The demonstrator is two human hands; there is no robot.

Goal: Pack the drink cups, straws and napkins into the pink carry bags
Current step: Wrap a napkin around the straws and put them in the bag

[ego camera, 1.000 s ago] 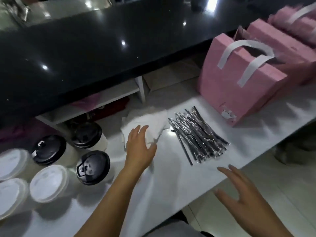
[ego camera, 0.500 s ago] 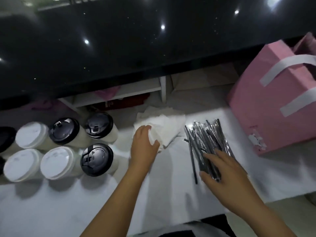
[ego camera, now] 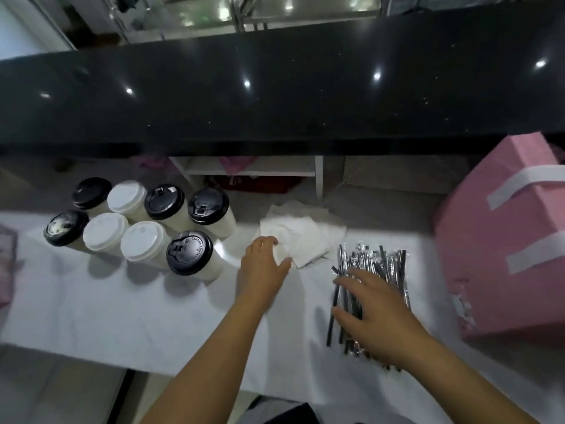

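Note:
Several lidded drink cups (ego camera: 143,228), some with black lids and some with white, stand at the left of the white table (ego camera: 122,307). A stack of white napkins (ego camera: 305,237) lies in the middle. My left hand (ego camera: 264,264) pinches the near left corner of the napkins. A pile of wrapped black straws (ego camera: 376,264) lies to the right, and my right hand (ego camera: 376,313) rests on it with fingers spread. A pink carry bag (ego camera: 501,258) with white handles stands at the far right.
A black glossy counter (ego camera: 275,96) runs across the back above a low white shelf (ego camera: 253,169). Another pink item (ego camera: 6,264) shows at the left edge. The table's front edge is near my body.
My right hand came from below the table edge onto the straws and spread over them. My left hand's fingers closed on the napkin corner. The view shifted left, showing more cups.

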